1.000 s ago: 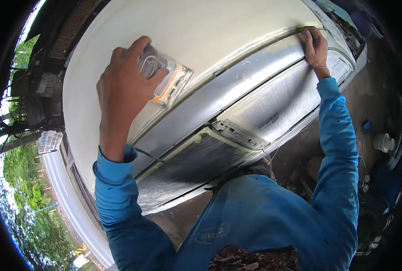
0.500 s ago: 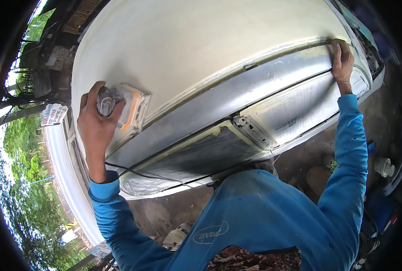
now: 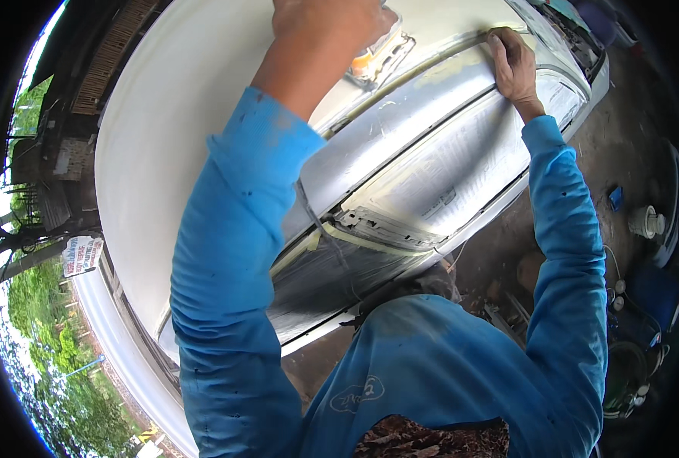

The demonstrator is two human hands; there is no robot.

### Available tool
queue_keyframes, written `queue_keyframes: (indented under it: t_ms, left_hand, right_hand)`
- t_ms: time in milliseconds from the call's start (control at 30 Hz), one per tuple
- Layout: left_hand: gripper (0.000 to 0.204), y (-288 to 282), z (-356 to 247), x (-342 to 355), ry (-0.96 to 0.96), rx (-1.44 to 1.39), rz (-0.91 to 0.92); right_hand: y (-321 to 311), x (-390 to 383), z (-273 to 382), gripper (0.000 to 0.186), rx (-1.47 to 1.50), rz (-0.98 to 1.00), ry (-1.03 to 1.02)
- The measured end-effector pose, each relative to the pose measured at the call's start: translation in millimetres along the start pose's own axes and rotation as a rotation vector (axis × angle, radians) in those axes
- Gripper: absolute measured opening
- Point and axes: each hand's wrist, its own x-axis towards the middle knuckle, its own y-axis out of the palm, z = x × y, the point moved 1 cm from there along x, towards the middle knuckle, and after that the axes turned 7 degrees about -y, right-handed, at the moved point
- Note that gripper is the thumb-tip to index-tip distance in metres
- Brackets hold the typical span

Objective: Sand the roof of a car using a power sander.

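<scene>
My left hand (image 3: 324, 27), in a blue sleeve, grips a sander (image 3: 374, 57) with an orange band on the cream roof (image 3: 168, 130) of a vehicle; the hand hides much of the tool and is partly out of view at the top. A dark cord (image 3: 309, 206) hangs from it down over the side. My right hand (image 3: 511, 69) has its fingers curled over the roof edge (image 3: 423, 69), farther right. Below the edge run a bare silvery strip (image 3: 400, 107) and windows masked with paper (image 3: 462, 168) and yellowish tape (image 3: 385, 238).
Right, on the concrete floor (image 3: 599, 153): a white bucket (image 3: 645, 221), a small blue item (image 3: 616, 198), a blue container (image 3: 653, 294) and hoses (image 3: 614, 267). Left: a corrugated-walled shed (image 3: 110, 61), a sign (image 3: 81, 256), trees (image 3: 42, 320) and a road (image 3: 64, 294).
My left hand and the sander moved down-left, then have swept up and rightward along the roof to the top of the view. My right hand stays on the edge as the view shifts.
</scene>
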Motion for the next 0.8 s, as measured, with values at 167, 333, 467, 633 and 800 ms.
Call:
queue_keyframes:
  t_ms: [167,333,467,633,800]
  left_hand:
    - [0.046,6.6,-14.2,11.4,0.153,-0.053,-0.120]
    - [0.051,-7.3,29.7,-36.3,0.026,-0.062,0.020]
    - [0.062,-15.5,102.0,-95.7,0.031,-0.036,-0.056]
    - [0.062,-22.9,143.1,-134.7,-0.105,-0.058,-0.019]
    - [0.062,-10.3,107.0,-100.9,0.008,-0.060,-0.071]
  right_hand:
    - [-0.6,0.4,-0.1,0.030,-0.084,0.019,-0.184]
    - [1.3,-1.5,3.1,0.028,0.023,-0.013,0.006]
    - [1.2,-0.2,11.5,0.028,0.001,-0.044,-0.023]
    - [0.7,0.3,21.7,0.024,0.063,-0.037,0.076]
    - [0.5,3.0,29.0,0.023,0.049,-0.072,0.043]
